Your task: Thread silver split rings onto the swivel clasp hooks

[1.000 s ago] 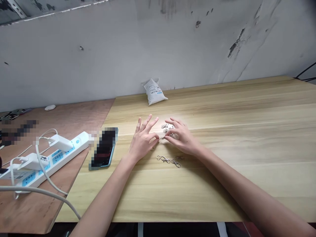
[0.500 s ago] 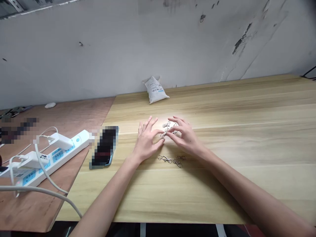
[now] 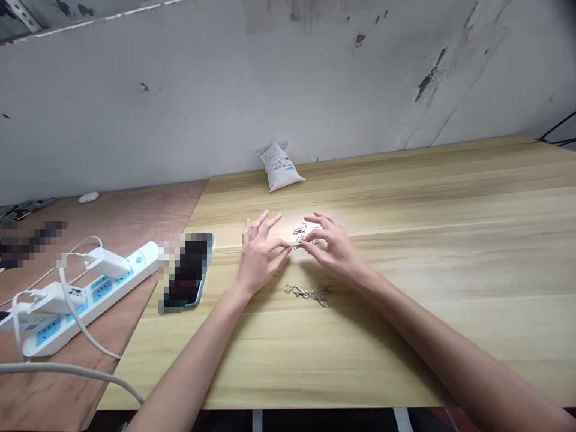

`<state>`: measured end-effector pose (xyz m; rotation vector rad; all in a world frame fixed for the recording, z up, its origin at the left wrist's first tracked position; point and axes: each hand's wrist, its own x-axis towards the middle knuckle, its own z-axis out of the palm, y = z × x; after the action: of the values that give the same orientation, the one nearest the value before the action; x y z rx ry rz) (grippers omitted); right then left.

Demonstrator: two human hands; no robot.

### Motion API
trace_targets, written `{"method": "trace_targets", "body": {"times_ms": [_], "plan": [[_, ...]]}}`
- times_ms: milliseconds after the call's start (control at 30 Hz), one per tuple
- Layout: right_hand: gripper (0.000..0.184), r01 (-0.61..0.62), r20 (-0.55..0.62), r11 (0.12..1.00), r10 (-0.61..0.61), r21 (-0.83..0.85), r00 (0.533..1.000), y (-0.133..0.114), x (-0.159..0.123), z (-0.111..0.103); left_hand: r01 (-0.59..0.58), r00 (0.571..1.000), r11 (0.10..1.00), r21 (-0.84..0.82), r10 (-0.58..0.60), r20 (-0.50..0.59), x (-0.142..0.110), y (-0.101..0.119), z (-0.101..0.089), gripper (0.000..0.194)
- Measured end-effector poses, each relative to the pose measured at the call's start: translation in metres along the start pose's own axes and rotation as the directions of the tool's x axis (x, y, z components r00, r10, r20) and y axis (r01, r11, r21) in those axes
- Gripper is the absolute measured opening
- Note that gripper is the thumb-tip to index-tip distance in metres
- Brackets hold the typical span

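Both my hands meet over the table at a small silver swivel clasp [image 3: 297, 245]. My left hand [image 3: 261, 258] pinches its left end between thumb and forefinger, the other fingers raised and spread. Thumb and forefinger of my right hand [image 3: 335, 249] close on its right end; the fingertips partly hide it. More clasps with rings [image 3: 300, 229] lie just behind and under my right fingers. Nearer to me are a clasp with a ring [image 3: 299, 292] and another clasp [image 3: 320, 299]. A small ring [image 3: 276, 273] shows beside my left thumb's base.
A white plastic packet [image 3: 281, 168] with a label stands near the wall. To my left lie a phone [image 3: 201, 282] with a blurred screen and a white power strip [image 3: 146, 258] with plugged-in chargers. A grey cable [image 3: 81, 373] runs across the lower left.
My left thumb and forefinger have come together into a pinch at the clasp's left end. The right hand keeps its pinch. The view has shifted slightly.
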<state>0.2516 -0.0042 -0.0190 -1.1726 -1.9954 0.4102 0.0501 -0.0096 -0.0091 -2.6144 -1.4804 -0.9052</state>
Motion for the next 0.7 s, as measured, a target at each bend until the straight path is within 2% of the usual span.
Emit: {"method": "trace_targets", "body": {"times_ms": [133,200,367,500,700], "plan": [[0.011,0.077,-0.03,0.996,-0.079,-0.04,0.996,-0.008,-0.001,0.005,-0.126,0.992,0.971,0.206,0.129,-0.004,0.0,0.009,-0.003,0.015],[0.012,0.121,-0.045,0.989,-0.125,-0.08,0.991,-0.009,-0.001,0.008,-0.139,0.99,0.961,0.241,0.142,0.007,0.0,0.012,-0.004,0.018],[0.009,0.029,-0.048,1.0,-0.029,0.006,0.998,-0.006,-0.001,0.006,-0.004,0.998,0.996,0.089,-0.001,0.06,-0.002,0.006,-0.001,0.011],[0.008,-0.002,-0.051,0.997,0.006,0.074,0.999,-0.006,0.0,0.002,0.079,0.992,0.994,-0.069,-0.072,0.106,-0.002,0.0,0.002,0.014],[0.009,-0.035,-0.064,0.996,0.04,0.083,0.997,-0.003,0.003,0.0,0.174,0.983,0.965,-0.194,-0.158,0.095,0.0,-0.001,-0.002,0.009]]}}
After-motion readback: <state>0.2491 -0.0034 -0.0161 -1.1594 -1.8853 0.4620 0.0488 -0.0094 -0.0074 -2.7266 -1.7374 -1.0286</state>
